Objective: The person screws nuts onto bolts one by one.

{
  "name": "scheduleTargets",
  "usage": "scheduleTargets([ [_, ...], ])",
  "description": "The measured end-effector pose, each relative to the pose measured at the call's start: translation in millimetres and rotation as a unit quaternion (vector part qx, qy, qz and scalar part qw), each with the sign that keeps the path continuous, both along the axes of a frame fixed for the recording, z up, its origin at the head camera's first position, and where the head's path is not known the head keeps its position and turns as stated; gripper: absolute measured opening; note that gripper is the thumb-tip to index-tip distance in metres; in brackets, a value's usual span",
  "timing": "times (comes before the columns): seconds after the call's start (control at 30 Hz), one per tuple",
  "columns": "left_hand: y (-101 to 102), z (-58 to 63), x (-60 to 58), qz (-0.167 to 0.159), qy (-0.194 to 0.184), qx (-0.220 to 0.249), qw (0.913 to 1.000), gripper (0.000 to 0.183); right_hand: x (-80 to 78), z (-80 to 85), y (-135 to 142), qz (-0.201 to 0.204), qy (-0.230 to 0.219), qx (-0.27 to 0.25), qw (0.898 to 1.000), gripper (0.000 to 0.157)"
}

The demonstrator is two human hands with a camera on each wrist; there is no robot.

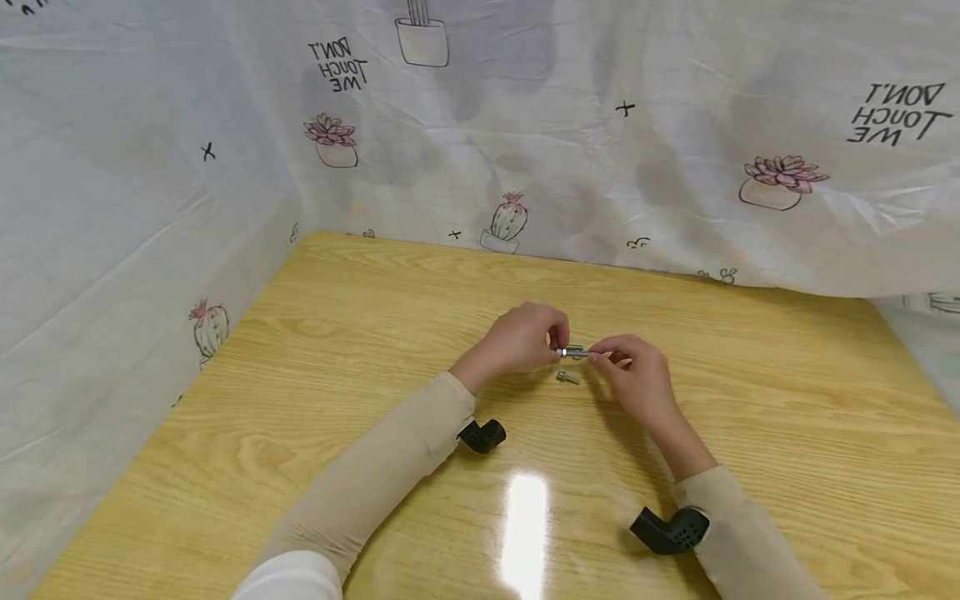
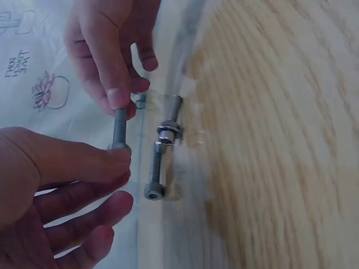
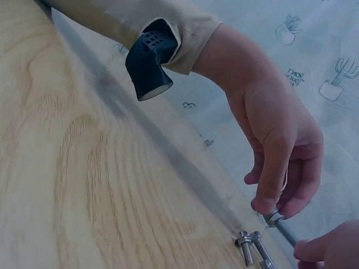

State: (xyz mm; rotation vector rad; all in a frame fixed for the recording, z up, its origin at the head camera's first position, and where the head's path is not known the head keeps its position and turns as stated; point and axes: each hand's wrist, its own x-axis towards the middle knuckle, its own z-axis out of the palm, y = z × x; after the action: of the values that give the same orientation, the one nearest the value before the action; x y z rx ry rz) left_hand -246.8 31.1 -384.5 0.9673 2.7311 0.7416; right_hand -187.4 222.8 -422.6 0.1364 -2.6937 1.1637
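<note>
Between both hands is a grey threaded bolt (image 2: 119,128), held above the wooden table. My left hand (image 1: 525,337) pinches its one end between thumb and fingertips, where a nut (image 3: 273,218) shows beside the fingers. Opposite, my right hand (image 1: 637,375) grips the other end with thumb and forefinger. Close below them on the table lie two more bolts, almost end to end in the left wrist view: a socket head screw (image 2: 154,176) and a bolt with a wide collar or nut (image 2: 170,124). The left hand's lower fingers are spread loosely.
The light wood tabletop (image 1: 360,333) bears a bright glare strip in front of the hands. A pale printed curtain (image 1: 465,125) hangs along its back and left sides. A black angled mount is fixed at each sleeve, left (image 1: 483,436) and right (image 1: 670,530).
</note>
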Motion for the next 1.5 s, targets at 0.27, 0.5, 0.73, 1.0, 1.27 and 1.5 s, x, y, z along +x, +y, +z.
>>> scheduleTargets([
  [0.27, 4.2, -2.9, -2.2, 0.0, 0.016, -0.048, 0.9987, 0.012, -6.9, -4.1, -0.8, 0.026, -0.031, 0.033, 0.999, 0.009],
  [0.5, 6.4, -3.8, -4.1, -0.011, 0.007, -0.071, 0.9974, 0.014, -9.2, -2.3, 1.1, 0.048, -0.042, 0.051, 0.997, 0.006],
  [0.73, 9.6, -5.2, -5.3, -0.005, 0.009, -0.089, 0.996, 0.017, -11.8, -3.1, 3.4, 0.056, -0.036, 0.058, 0.996, 0.005],
  [1.0, 6.5, -2.8, -8.8, -0.005, -0.002, -0.077, 0.997, 0.011, -14.0, -4.0, 3.8, 0.062, -0.049, 0.052, 0.996, 0.007],
  [1.27, 1.3, 0.1, -16.5, 0.022, -0.006, -0.063, 0.9977, 0.007, -19.6, -4.4, 7.7, 0.043, -0.034, 0.051, 0.997, 0.011],
  [1.5, 3.9, -3.5, -21.5, 0.024, 0.002, -0.083, 0.9963, 0.009, -24.2, -0.9, 9.7, 0.04, -0.035, 0.055, 0.997, 0.017],
])
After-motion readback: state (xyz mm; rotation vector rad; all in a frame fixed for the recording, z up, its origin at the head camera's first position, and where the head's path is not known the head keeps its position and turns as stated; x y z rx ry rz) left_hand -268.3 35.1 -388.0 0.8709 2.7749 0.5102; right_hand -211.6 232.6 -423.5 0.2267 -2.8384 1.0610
